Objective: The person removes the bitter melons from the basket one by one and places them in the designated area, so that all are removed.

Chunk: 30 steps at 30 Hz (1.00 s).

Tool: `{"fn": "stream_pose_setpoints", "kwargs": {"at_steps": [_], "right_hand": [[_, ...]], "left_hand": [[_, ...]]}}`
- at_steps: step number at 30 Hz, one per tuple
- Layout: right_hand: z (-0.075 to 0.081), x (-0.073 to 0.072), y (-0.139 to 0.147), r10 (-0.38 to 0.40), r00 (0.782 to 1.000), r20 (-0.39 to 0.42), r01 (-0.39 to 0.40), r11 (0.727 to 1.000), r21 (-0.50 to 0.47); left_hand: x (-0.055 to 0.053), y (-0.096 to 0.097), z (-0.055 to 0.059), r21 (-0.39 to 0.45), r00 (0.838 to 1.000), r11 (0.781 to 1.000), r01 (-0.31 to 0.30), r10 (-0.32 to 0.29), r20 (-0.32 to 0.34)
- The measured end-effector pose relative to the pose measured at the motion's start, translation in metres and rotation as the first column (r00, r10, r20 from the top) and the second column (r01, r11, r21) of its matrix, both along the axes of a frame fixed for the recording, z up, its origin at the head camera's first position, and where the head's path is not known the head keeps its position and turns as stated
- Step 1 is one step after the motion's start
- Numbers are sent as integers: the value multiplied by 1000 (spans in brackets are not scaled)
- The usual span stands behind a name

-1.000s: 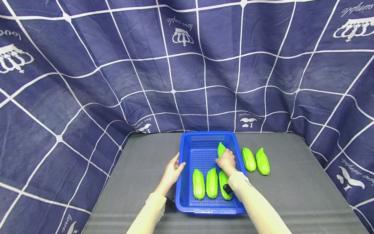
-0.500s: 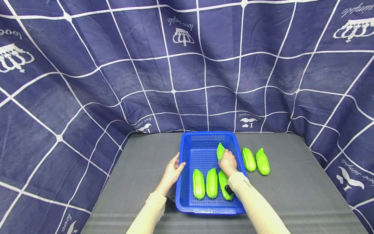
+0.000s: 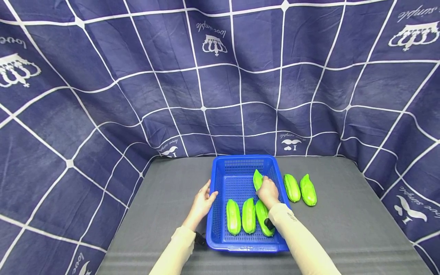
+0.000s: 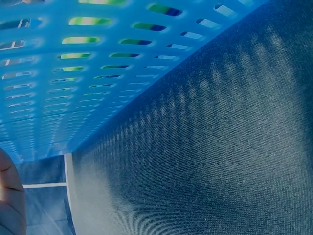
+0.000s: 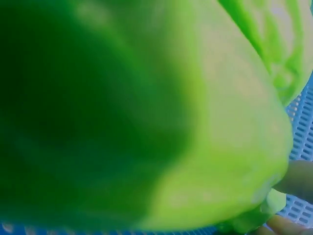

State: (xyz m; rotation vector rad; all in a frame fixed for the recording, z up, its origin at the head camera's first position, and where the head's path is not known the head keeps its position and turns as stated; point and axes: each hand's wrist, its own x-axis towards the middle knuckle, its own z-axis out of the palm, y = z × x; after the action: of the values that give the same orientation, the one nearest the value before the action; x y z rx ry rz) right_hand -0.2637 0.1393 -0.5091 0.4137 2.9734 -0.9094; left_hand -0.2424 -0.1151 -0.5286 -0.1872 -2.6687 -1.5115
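Inside the blue plastic basket (image 3: 242, 247), my right hand (image 3: 269, 192) grips a bright green, gourd-shaped vegetable (image 3: 258, 179); its pointed tip shows past the fingers and the rest is hidden. Below the right wrist lies another such gourd (image 3: 264, 219), which fills much of the right wrist view (image 5: 234, 127). Two more gourds, a middle one (image 3: 249, 217) and a left one (image 3: 233, 217), lie beside it in a row. My left hand (image 3: 203, 201) rests at the basket's left wall with relaxed fingers, the thumb at the rim. In the left wrist view, only part of that hand (image 4: 11, 196) shows.
Two more green gourds, a nearer one (image 3: 292, 188) and a farther one (image 3: 308, 191), lie on the grey table (image 3: 347, 221) right of the basket. A blue curtain (image 3: 254, 88) with white lines hangs behind and at both sides.
My right hand has shifted the gripped gourd slightly left and toward me. The top of the gourd below the wrist has moved a little left. My left hand stays in place.
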Motion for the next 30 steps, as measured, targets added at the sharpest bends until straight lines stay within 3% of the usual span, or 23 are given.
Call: {"fn": "stream_pose_setpoints", "kwargs": {"at_steps": [9, 18, 24, 26, 30], "right_hand": [[3, 4, 4, -37, 999, 13, 39, 991, -128], [9, 3, 9, -18, 999, 28, 24, 969, -248], [11, 3, 14, -23, 996, 81, 56, 904, -424], [12, 2, 14, -18, 996, 85, 58, 867, -495], [14, 1, 17, -5, 997, 77, 53, 768, -639]], "left_hand": [[0, 1, -1, 2, 1000, 1000, 4, -4, 10], [-1, 0, -1, -16, 1000, 1000, 3, -3, -17], [-1, 0, 0, -1, 1000, 1000, 9, -9, -19], [0, 0, 0, 5, 1000, 1000, 11, -11, -17], [1, 0, 0, 8, 1000, 1000, 15, -15, -7]]}}
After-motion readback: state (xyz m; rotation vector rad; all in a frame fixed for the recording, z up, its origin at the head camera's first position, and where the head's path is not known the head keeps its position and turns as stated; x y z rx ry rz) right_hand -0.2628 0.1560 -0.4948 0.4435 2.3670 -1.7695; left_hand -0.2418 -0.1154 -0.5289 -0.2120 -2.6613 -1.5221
